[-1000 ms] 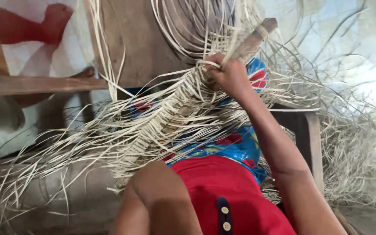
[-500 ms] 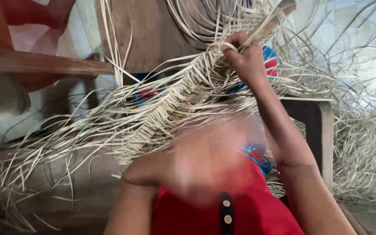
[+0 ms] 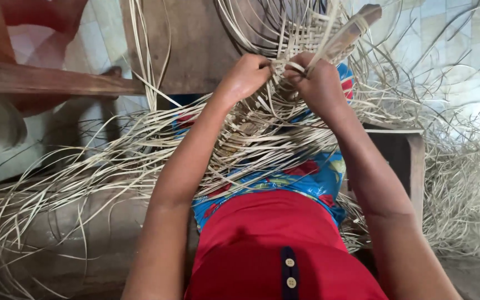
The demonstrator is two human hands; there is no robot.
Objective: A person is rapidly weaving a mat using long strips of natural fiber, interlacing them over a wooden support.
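The woven mat (image 3: 301, 33) is lying across the person's lap, its loose strips (image 3: 112, 166) trailing out to both sides. The left hand (image 3: 245, 75) and right hand (image 3: 318, 80) are both pinching strips at the mat's woven edge, fingers curled closed around them.
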